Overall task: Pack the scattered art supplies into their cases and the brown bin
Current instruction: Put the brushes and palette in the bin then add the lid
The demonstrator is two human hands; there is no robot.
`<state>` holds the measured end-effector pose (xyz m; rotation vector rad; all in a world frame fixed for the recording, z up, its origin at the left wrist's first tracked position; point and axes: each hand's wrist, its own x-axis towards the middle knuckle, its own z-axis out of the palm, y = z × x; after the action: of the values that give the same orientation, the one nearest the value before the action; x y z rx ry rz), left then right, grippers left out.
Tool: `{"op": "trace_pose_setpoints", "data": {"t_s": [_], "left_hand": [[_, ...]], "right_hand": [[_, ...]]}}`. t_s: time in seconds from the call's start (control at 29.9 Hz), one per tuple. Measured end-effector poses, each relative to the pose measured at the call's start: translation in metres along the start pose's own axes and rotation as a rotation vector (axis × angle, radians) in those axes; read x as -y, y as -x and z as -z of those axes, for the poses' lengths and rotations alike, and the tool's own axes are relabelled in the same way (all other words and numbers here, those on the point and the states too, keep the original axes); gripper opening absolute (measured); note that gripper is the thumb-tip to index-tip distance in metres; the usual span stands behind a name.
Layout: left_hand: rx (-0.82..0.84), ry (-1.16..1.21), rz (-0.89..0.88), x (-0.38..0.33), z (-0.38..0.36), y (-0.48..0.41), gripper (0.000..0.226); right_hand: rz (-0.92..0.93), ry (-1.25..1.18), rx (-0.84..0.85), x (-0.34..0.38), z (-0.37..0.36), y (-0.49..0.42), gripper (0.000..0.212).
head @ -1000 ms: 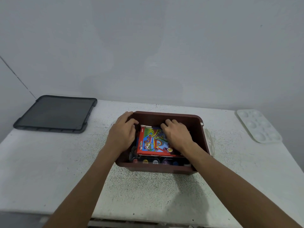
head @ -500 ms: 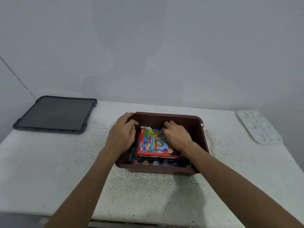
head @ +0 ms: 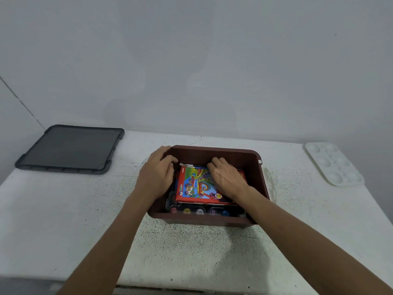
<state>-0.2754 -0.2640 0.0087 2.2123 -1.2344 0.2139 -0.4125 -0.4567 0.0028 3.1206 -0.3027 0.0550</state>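
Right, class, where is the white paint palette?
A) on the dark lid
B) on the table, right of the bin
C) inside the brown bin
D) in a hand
B: the white palette lies on the table, right of the brown bin and apart from it.

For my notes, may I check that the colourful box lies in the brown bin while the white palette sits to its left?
Not quite: the head view shows the white palette to the right of the brown bin; the colourful box does lie in it.
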Motion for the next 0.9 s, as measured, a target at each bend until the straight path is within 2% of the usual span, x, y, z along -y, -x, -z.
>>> {"op": "trace_pose_setpoints", "data": {"t_s": [0.3, 0.5, 0.63, 0.74, 0.9], "left_hand": [[0.019, 0.003, 0.008, -0.0011, 0.0018, 0.0008, 0.017], [0.035, 0.014, 0.032, -0.0013, 0.0021, 0.0006, 0.018], [0.031, 0.021, 0.031, -0.001, 0.0024, 0.001, 0.023], [0.035, 0.021, 0.045, -0.0008, 0.0015, 0.0007, 0.029], [0.046, 0.003, 0.059, -0.0023, 0.0017, 0.0005, 0.033]], "right_hand": [[-0.047, 0.01, 0.044, 0.0023, 0.0002, 0.0005, 0.041], [-0.047, 0.062, 0.002, 0.0033, 0.0021, 0.002, 0.041], [-0.101, 0.1, -0.081, 0.0042, 0.0047, 0.0034, 0.032], [-0.088, 0.06, -0.071, 0.0044, 0.0067, 0.0031, 0.022], [-0.063, 0.045, -0.094, 0.0034, 0.0056, 0.0047, 0.021]]}}
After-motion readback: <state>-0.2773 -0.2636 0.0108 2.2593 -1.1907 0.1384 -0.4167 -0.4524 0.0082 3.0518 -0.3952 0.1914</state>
